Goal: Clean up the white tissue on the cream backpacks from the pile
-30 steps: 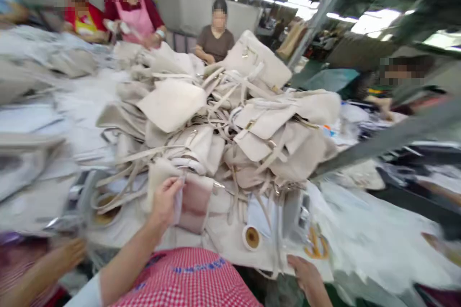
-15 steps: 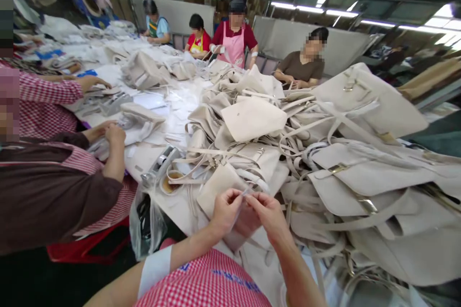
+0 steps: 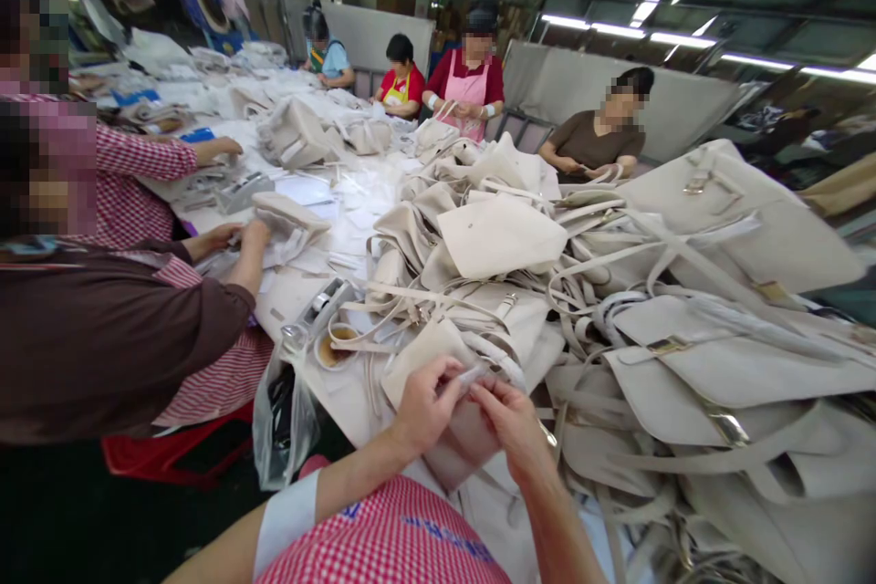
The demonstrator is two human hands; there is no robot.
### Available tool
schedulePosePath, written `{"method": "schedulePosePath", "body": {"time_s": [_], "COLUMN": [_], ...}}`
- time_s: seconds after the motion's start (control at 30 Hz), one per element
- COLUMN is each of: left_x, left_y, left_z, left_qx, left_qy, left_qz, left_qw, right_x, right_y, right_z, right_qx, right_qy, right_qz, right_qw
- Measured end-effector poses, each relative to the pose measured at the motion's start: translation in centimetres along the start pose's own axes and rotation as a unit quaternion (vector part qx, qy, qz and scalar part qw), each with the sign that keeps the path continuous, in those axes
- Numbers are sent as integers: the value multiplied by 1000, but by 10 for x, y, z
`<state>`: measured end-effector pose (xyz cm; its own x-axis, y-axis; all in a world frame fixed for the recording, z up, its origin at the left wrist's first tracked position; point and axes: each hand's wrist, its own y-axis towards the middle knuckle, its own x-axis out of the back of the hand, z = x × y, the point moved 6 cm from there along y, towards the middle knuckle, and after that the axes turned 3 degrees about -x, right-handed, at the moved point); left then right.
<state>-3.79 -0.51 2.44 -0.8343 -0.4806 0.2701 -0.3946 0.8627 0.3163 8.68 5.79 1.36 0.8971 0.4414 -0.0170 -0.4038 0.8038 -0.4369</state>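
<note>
Close to my body, a beige bag point(image 3: 428, 356) leans on the pile of bags at the table's near edge. My left hand point(image 3: 430, 406) pinches a strip of thin whitish wrapping point(image 3: 469, 376) above this bag. Fingers of my right hand point(image 3: 510, 424) close on the other end of the same wrapping, a short distance to the right. Both hands nearly meet. Behind them rises a heap of beige bags point(image 3: 503, 233) with straps and gold buckles.
A tape dispenser point(image 3: 327, 301) and a bowl of brown liquid point(image 3: 335, 347) stand left of my hands. A plastic bag point(image 3: 284, 429) hangs from the table edge. Co-workers sit at left and across the table. More bags point(image 3: 745, 365) are piled high on the right.
The view has shifted, so the scene sits a little further right. The wrapping between my fingers now looks wider and more bunched. A co-worker's hands at left have moved over their bag.
</note>
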Motion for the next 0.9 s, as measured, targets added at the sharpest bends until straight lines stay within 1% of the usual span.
{"method": "schedulePosePath", "body": {"time_s": [0.03, 0.07, 0.1, 0.2, 0.23, 0.27, 0.3, 0.37, 0.43, 0.5, 0.57, 0.63, 0.7, 0.73, 0.77, 0.8, 0.9], "left_x": [1, 2, 3, 4, 4, 5, 7, 8, 6, 2, -4, -11, -16, -17, -17, -15, -5], "left_y": [-1, -2, -3, -5, -6, -5, -4, -1, 0, 1, 0, -2, -6, -6, -6, -6, -1], "left_z": [3, 3, 1, -11, -13, -12, -10, 0, 9, 15, 20, 24, 27, 27, 27, 27, 21], "left_qx": [24, 27, 10, -93, -111, -108, -86, -4, 81, 138, 189, 247, 293, 303, 302, 292, 229], "left_qy": [-13, -12, 1, 49, 53, 47, 32, -23, -96, -165, -238, -316, -367, -373, -366, -349, -265], "left_qz": [-12, -18, -19, 3, 10, 11, 7, -10, -19, -19, -19, -10, 4, 9, 10, 7, -9], "left_qw": [1000, 999, 1000, 994, 992, 993, 996, 1000, 992, 976, 952, 916, 883, 877, 880, 890, 937], "right_x": [-1, -2, -4, -5, -5, -5, -4, -2, -1, 1, 1, 1, 0, -2, -3, -3, -4], "right_y": [-1, -2, -3, -5, -5, -5, -4, -4, -4, -4, -5, -6, -7, -8, -8, -9, -10], "right_z": [0, 0, 1, 4, 5, 4, 3, 0, -3, -5, -5, -5, -4, -4, -5, -5, -8], "right_qx": [-5, -8, -9, -6, -4, -4, -4, -5, -6, -7, -5, -5, -5, -4, -3, -2, -7], "right_qy": [13, 21, 25, 23, 20, 18, 17, 15, 18, 23, 25, 17, 12, 13, 18, 24, 47], "right_qz": [0, -2, -3, -13, -17, -20, -21, -16, -8, -2, -3, -7, -5, 0, 7, 14, 32], "right_qw": [1000, 1000, 1000, 1000, 1000, 1000, 1000, 1000, 1000, 1000, 1000, 1000, 1000, 1000, 1000, 1000, 998]}}
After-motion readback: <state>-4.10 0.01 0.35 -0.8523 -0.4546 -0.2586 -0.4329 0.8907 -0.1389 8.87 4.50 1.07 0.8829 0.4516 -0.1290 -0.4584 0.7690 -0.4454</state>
